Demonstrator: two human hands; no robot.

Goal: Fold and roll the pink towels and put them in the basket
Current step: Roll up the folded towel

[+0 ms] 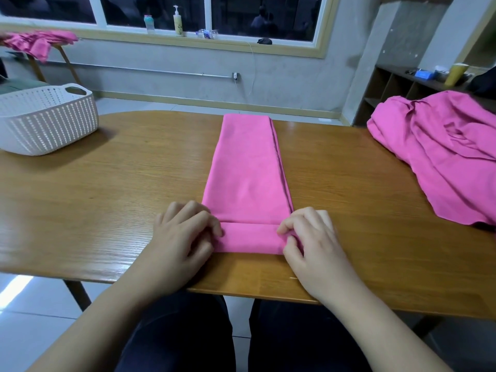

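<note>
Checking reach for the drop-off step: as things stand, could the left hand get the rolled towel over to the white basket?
Probably yes. The basket sits on the table's far left, on the left hand's side, with bare wood between them. But that hand grips the towel, whose roll is only just started.

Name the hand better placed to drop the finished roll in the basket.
Left, probably: the white basket sits on the table's left side, nearer the left hand. The right hand would cross over.
</note>
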